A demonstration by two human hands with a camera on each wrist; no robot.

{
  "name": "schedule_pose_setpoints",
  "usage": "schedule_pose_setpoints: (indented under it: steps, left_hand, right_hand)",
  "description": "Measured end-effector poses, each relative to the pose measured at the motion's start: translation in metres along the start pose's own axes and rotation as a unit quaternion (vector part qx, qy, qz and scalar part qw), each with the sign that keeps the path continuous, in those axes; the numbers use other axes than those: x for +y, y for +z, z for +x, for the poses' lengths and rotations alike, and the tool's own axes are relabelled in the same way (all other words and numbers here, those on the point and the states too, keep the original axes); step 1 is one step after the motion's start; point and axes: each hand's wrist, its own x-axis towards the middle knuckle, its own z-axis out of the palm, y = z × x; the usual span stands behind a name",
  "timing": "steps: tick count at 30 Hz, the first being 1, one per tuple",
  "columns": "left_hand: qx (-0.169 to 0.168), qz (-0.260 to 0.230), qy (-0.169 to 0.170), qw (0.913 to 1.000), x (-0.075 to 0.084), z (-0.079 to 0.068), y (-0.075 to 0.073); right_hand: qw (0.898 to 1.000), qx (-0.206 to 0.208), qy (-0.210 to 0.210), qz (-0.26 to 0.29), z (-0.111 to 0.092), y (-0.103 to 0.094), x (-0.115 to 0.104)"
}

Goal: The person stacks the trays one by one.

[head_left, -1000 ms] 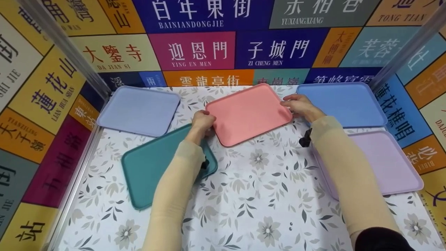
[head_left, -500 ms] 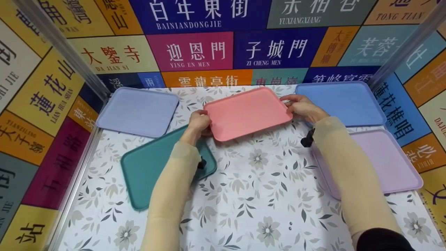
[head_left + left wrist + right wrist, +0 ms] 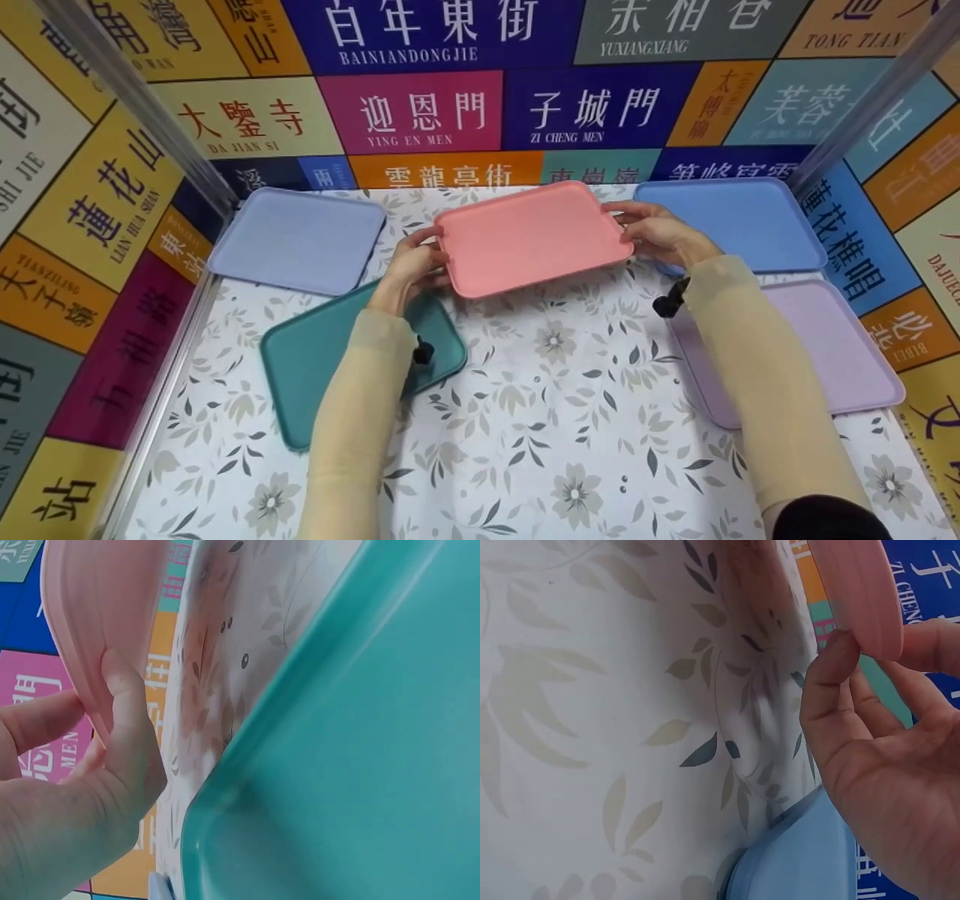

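Note:
A pink rectangular tray [image 3: 534,236] is held by both hands above the floral cloth, tilted with its left end nearer the viewer. My left hand [image 3: 412,264] grips its left short edge. In the left wrist view the thumb of the left hand [image 3: 90,787] presses one face of the pink tray [image 3: 105,607] while fingers lie on the other. The right hand [image 3: 664,234] pinches the right short edge. The right wrist view shows the right hand [image 3: 885,735] with thumb and fingers on either side of the pink tray [image 3: 862,592].
A green tray [image 3: 322,360] lies below my left forearm. The pale blue-violet tray [image 3: 300,240] is at back left, a blue tray [image 3: 735,225] at back right, and a lilac tray [image 3: 832,352] beside my right forearm. Printed panels [image 3: 427,109] wall the floral-covered table [image 3: 525,450].
The pink tray has been raised off the cloth, and its left end has shifted slightly leftward and up. Both hands keep their hold, the left one moving left. The other trays stay put.

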Motion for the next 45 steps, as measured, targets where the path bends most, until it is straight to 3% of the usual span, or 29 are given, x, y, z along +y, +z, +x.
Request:
schedule_pose_setpoints:
  steps: [10, 15, 21, 28, 31, 40, 45]
  left_hand:
    - [-0.011, -0.059, 0.042, 0.9973, 0.001, -0.003, 0.001]
    - [-0.003, -0.072, 0.05, 0.9961, 0.001, -0.006, 0.004]
    - [0.02, -0.08, 0.055, 0.9951, 0.0, -0.009, 0.007]
    - [0.038, -0.113, 0.073, 0.9902, 0.0, -0.011, 0.016]
    - [0.043, -0.126, 0.087, 0.9873, -0.001, -0.012, 0.021]
    - [0.059, -0.123, 0.103, 0.9853, -0.01, -0.015, 0.035]
    - [0.056, -0.133, 0.103, 0.9842, -0.011, -0.016, 0.039]
  right_hand:
    - [0.992, 0.015, -0.042, 0.118, -0.009, 0.003, 0.009]
    - [0.979, 0.045, -0.063, 0.19, -0.017, 0.008, 0.02]
    - [0.951, 0.102, -0.101, 0.275, -0.027, 0.029, 0.026]
    - [0.89, 0.217, -0.179, 0.359, -0.029, 0.077, 0.025]
    - [0.873, 0.258, -0.203, 0.36, -0.027, 0.1, 0.025]
    - [0.84, 0.309, -0.251, 0.368, -0.023, 0.158, 0.029]
    - [0.84, 0.301, -0.266, 0.365, -0.025, 0.182, 0.035]
